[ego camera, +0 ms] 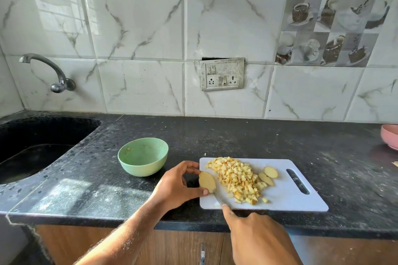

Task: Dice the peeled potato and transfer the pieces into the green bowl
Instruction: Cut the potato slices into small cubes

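Head view: potato slab [207, 181] pinched in the left hand [175, 185] at the left edge of the cutting board [290, 198], long axis running near-to-far, tilted slightly left at the far end.

Right hand [256, 236] at the board's near edge, index finger extended forward; fingers look curled on a handle but what it grips is hidden, so cannot tell. Diced pile [238, 178] mid-board, two slices [268, 175] just right of it. Green bowl [143, 156] on the desk [237, 135], left of the board, near but apart.
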`<state>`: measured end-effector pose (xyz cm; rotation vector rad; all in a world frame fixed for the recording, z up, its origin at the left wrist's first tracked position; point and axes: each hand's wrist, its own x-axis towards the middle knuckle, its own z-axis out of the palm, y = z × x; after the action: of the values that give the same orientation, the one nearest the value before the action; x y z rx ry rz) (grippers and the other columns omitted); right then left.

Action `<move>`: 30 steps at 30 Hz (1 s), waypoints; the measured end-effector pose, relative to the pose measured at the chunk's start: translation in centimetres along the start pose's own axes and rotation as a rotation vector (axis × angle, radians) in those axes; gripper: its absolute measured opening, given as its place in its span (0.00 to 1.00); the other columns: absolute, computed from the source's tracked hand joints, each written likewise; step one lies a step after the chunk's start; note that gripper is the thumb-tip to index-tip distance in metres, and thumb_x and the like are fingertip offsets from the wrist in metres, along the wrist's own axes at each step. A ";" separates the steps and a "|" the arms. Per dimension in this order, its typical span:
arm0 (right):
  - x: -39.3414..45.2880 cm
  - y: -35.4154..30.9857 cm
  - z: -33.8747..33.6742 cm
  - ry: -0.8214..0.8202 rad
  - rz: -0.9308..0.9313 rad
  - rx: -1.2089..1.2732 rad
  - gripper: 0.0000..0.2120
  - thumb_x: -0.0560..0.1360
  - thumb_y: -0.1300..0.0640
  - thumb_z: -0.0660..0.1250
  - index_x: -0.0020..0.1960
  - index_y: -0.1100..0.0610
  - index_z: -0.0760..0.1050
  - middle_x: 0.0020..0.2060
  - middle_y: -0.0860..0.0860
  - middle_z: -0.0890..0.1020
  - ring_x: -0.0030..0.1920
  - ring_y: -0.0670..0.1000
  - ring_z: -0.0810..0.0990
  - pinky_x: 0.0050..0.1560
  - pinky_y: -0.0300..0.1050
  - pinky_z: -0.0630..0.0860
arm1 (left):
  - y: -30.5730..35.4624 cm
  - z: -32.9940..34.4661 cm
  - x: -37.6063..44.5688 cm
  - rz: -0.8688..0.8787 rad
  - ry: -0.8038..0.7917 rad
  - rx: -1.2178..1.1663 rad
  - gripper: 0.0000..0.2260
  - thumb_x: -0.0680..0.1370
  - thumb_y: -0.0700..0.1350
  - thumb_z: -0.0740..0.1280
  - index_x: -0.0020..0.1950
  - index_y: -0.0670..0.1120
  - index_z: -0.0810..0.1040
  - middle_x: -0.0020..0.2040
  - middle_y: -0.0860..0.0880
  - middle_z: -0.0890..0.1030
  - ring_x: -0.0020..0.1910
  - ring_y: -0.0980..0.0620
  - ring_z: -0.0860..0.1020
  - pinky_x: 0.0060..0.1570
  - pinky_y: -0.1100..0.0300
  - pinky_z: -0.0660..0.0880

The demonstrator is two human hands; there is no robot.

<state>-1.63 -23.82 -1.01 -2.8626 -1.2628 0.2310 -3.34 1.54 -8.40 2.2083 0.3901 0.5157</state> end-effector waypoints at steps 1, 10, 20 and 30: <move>-0.2 0.2 -0.1 0.014 -0.003 0.010 0.34 0.82 0.52 0.57 0.83 0.41 0.45 0.57 0.55 0.82 0.59 0.57 0.81 0.49 0.48 0.71 | 0.0 0.0 0.0 0.000 -0.001 -0.002 0.32 0.64 0.61 0.84 0.64 0.65 0.75 0.57 0.70 0.82 0.31 0.61 0.72 0.36 0.64 0.74; -0.1 1.1 -0.9 0.397 -0.066 0.067 0.20 0.85 0.50 0.52 0.76 0.44 0.65 0.40 0.45 0.79 0.38 0.48 0.77 0.31 0.38 0.65 | -0.3 -0.5 0.2 0.036 -0.048 0.001 0.28 0.69 0.57 0.83 0.66 0.63 0.76 0.58 0.71 0.81 0.32 0.60 0.75 0.41 0.58 0.80; 5.9 -1.0 -0.4 0.393 -0.020 0.064 0.23 0.84 0.53 0.57 0.79 0.43 0.65 0.48 0.50 0.85 0.48 0.53 0.83 0.37 0.44 0.72 | -0.8 -0.2 0.6 0.036 -0.016 -0.001 0.28 0.68 0.58 0.83 0.64 0.64 0.77 0.56 0.66 0.83 0.33 0.61 0.76 0.38 0.65 0.77; 7.8 -1.6 -0.7 0.328 -0.054 -0.019 0.19 0.83 0.52 0.57 0.71 0.48 0.75 0.48 0.51 0.84 0.48 0.55 0.83 0.40 0.46 0.76 | -0.8 -0.2 0.5 0.009 -0.021 -0.046 0.28 0.67 0.56 0.84 0.63 0.64 0.77 0.55 0.67 0.84 0.34 0.61 0.75 0.40 0.64 0.77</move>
<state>2.49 -16.92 -1.23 -2.7256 -1.2762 -0.2428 -3.04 2.40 -8.83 2.1703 0.3533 0.5010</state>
